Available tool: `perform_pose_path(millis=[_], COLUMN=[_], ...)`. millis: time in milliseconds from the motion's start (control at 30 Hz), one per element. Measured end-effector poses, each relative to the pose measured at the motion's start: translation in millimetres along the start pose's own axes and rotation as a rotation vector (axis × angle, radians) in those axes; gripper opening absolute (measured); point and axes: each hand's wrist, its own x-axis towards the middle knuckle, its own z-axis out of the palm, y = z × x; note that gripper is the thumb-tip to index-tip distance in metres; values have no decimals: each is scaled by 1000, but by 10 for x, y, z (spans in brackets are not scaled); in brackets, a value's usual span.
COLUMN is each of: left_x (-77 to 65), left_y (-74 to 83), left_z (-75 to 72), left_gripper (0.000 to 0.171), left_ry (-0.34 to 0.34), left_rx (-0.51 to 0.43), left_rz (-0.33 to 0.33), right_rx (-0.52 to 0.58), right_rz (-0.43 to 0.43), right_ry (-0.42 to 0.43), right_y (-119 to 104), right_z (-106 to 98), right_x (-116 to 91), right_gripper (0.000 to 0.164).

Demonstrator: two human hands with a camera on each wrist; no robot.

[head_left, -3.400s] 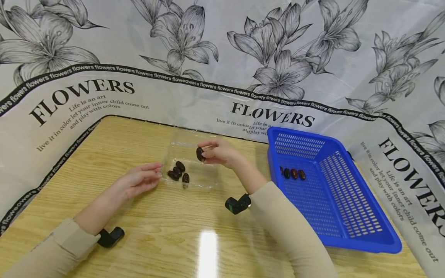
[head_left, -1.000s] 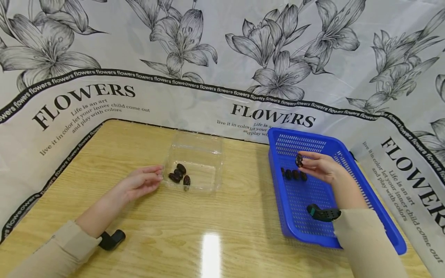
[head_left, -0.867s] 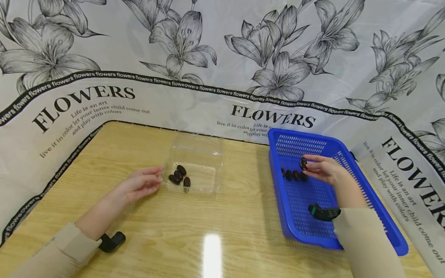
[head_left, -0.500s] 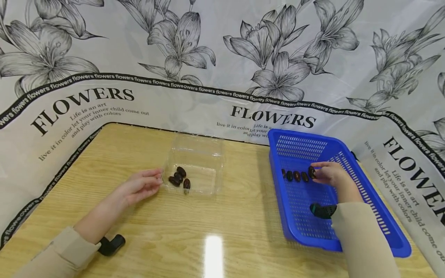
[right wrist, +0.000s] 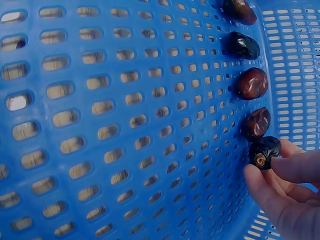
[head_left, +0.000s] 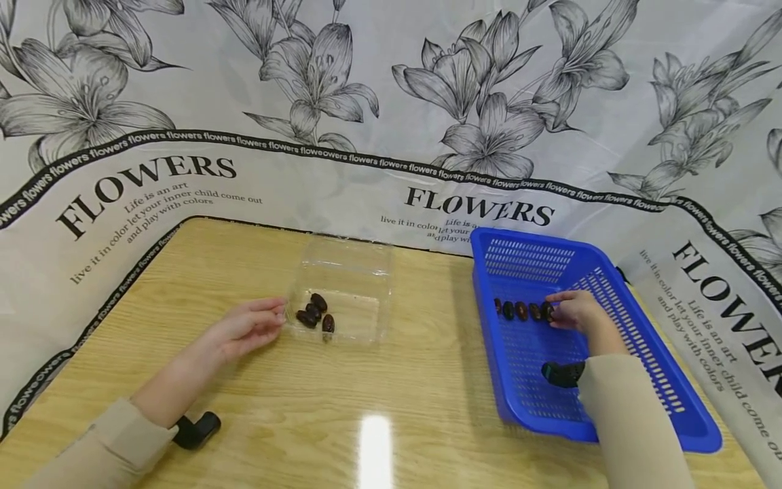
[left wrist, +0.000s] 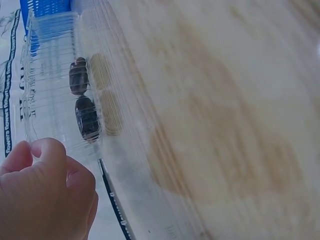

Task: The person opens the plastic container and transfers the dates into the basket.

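Note:
My right hand (head_left: pixel 579 314) is down inside the blue plastic basket (head_left: pixel 507 401), pinching a dark wrinkled date (right wrist: pixel 265 152) between thumb and fingers. That date sits at the near end of a row of several dates (right wrist: pixel 252 84) on the basket floor, close beside its neighbour. On the left, my left hand (head_left: pixel 253 327) pinches the side edge of a clear plastic container (head_left: pixel 360 316); the left wrist view shows thumb and forefinger at its rim. Several dates (head_left: pixel 311 312) lie in the container's left part.
The container's clear lid (head_left: pixel 348 257) is folded back toward the wall. A wood-grain table (head_left: pixel 293 414) lies beneath everything. Behind stands a white sheet (head_left: pixel 366 88) printed with flowers. The basket's raised walls surround my right hand.
My right hand has carried a date from the container into the basket and lowered it to the end of the row. The left hand has stayed at the container's edge.

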Motion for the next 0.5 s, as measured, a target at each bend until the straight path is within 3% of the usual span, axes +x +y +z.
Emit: perform_pose_path(millis=[500], left_x=[-13], left_y=[6], left_z=[26], left_gripper=[69], left_ry=[2], left_rx=[-1], left_rz=[-11], right_rx=[-51], right_rz=[-46], right_ry=[66], right_y=[54], right_z=[-1], right_x=[44], right_gripper=[51])
